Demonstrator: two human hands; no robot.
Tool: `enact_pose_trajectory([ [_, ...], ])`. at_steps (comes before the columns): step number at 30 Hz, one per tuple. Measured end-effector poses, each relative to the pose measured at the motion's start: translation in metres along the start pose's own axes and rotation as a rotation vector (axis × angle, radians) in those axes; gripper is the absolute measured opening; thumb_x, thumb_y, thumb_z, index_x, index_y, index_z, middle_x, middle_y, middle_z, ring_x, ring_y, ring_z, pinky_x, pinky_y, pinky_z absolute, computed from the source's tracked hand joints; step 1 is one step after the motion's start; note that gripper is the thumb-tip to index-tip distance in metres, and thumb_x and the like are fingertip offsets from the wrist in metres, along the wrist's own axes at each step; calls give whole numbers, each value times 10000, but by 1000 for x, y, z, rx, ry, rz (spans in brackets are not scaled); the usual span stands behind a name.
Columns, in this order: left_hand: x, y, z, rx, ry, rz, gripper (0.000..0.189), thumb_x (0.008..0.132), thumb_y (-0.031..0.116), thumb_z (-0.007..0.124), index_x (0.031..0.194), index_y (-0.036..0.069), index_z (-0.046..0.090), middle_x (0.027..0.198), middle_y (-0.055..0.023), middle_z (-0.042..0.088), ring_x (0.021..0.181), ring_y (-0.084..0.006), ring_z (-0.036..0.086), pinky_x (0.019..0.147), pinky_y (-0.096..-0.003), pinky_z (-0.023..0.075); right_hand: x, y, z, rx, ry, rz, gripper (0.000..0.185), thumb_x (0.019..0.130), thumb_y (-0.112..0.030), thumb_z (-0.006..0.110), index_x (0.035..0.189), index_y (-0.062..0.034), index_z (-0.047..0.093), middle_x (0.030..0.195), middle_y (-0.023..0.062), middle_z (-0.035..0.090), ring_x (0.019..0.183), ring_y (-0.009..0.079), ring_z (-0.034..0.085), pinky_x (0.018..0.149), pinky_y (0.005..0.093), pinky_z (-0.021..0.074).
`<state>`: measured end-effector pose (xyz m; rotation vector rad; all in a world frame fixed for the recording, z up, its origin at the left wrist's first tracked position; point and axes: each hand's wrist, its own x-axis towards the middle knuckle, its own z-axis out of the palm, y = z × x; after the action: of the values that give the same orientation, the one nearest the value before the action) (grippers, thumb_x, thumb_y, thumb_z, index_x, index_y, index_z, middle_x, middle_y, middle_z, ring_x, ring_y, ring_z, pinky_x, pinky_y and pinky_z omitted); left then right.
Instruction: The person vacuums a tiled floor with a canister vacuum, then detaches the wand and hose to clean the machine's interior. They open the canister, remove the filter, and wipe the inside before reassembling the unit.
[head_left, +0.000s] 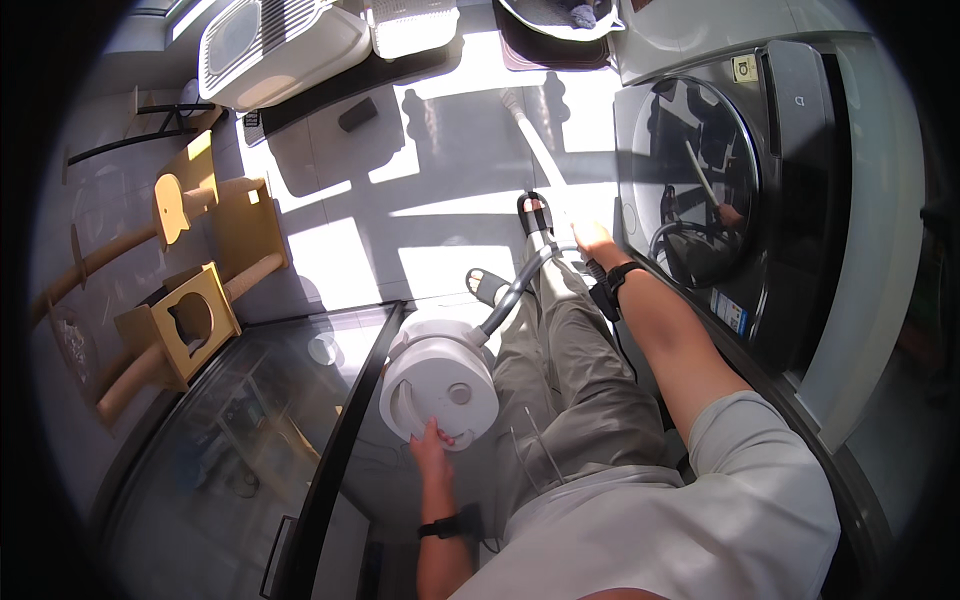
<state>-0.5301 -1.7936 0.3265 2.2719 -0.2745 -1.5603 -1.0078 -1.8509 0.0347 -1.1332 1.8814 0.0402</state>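
My right hand (594, 235) is wrapped around the upper end of a white vacuum wand (541, 154). The wand slants away from me, and its brush head (511, 99) rests on the sunlit tile floor. From that grip a grey corrugated hose (517, 289) curves down to a white canister vacuum cleaner (459, 367), beside my left leg. My left hand (433, 441) grips the near end of the curved carrying handle (407, 401) on the canister's top. A round knob also sits on that top. Part of the hose end is hidden by my right hand.
A front-loading washing machine (694, 180) stands close on my right. To the left are a black-framed glass door (349, 420) and a wooden cat tree (187, 322). A white litter box (289, 52) and a dark block (358, 114) lie ahead, near a round pet bed (559, 30).
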Motion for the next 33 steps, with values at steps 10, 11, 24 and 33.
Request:
enact_pose_trajectory([
  [10,80,34,78,-37,109,-94,140,990,165,582,963,37,530,667,-19,490,548,-140,506,520,-304,448,14,7,-24,268,-94,581,579,979,-497,468,1039,49,650,777,204,695,739,308,707,761,427,540],
  [11,87,37,86,-32,105,-92,144,990,168,583,958,39,530,665,-19,490,549,-140,506,525,-303,447,21,8,-25,256,-77,576,587,979,-503,467,1056,50,649,767,200,695,718,310,705,755,431,540],
  [24,143,64,156,92,3,-52,179,969,174,613,896,33,531,661,-21,512,559,-128,516,551,-291,452,51,-23,-43,215,-170,644,651,966,-535,441,1309,6,557,1253,272,624,1204,405,586,1018,470,457],
  [33,150,72,156,138,-23,2,175,963,159,625,877,31,543,649,-18,513,550,-119,507,536,-279,441,49,-12,-19,252,-72,622,604,974,-523,461,1136,40,605,1005,246,678,966,375,666,881,457,506],
])
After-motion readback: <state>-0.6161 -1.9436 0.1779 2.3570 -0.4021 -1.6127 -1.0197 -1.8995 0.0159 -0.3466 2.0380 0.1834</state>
